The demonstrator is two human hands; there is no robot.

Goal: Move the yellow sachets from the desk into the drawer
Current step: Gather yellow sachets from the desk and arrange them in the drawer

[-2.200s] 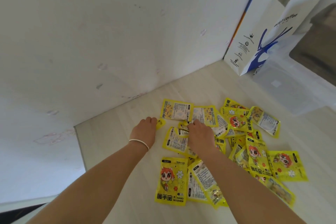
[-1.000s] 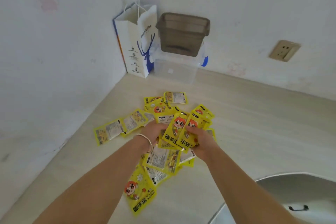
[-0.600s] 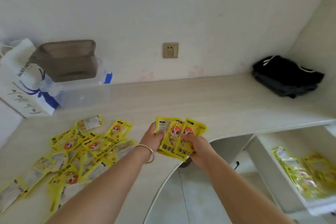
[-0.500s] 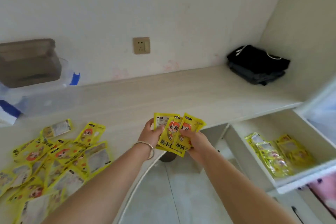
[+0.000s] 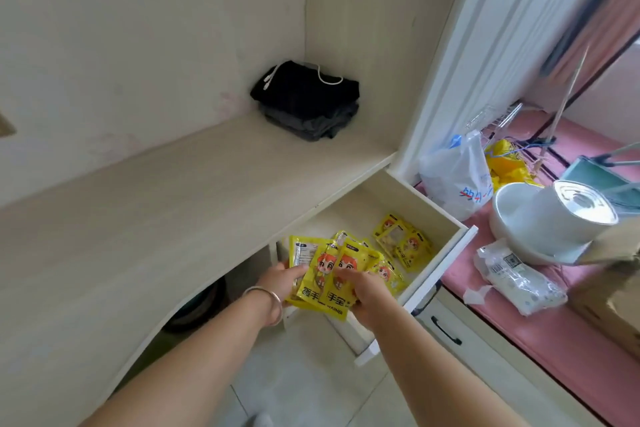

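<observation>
Sachets [image 5: 323,279]: fanned bundle gripped by fingers of left hand [image 5: 282,279] and right hand [image 5: 363,291], held over drawer [image 5: 446,255]. Step: delivery. Release beyond fingers judged next.

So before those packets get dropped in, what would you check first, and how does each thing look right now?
1. Drawer pulled open: ok.
2. Bunch of yellow sachets held firmly: ok, the left hand and right hand both grip it.
3. Bunch over the drawer's opening: ok, it sits at the near left end.
4. Free room inside: ok, the sachets already in the drawer leave bare floor toward the back.
5. Nothing caught on the drawer's near edge: cannot tell, the hands hide it.
6. Desk fully emptied of sachets: cannot tell, its left part is out of view.
</observation>
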